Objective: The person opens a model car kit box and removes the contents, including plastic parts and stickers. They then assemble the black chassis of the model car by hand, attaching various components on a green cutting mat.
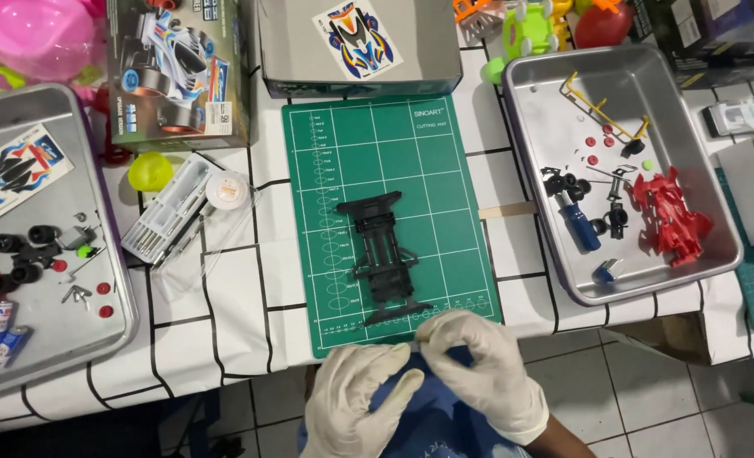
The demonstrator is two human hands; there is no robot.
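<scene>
A black toy-car chassis [383, 257] lies lengthwise on a green cutting mat [445, 170] in the middle of the table. Both my hands wear white gloves and hover at the mat's near edge. My right hand [483, 360] has its fingertips pinched together just below the chassis; whether something tiny sits between them I cannot tell. My left hand [356, 399] is lower, with fingers apart, its fingertips reaching toward the right hand's.
A metal tray [627, 284] at the right holds a red car body [672, 216], a blue screwdriver, wheels and small parts. Another metal tray [63, 102] at the left holds wheels, batteries and a sticker sheet. Boxes, a tool case [169, 212] and toys stand behind.
</scene>
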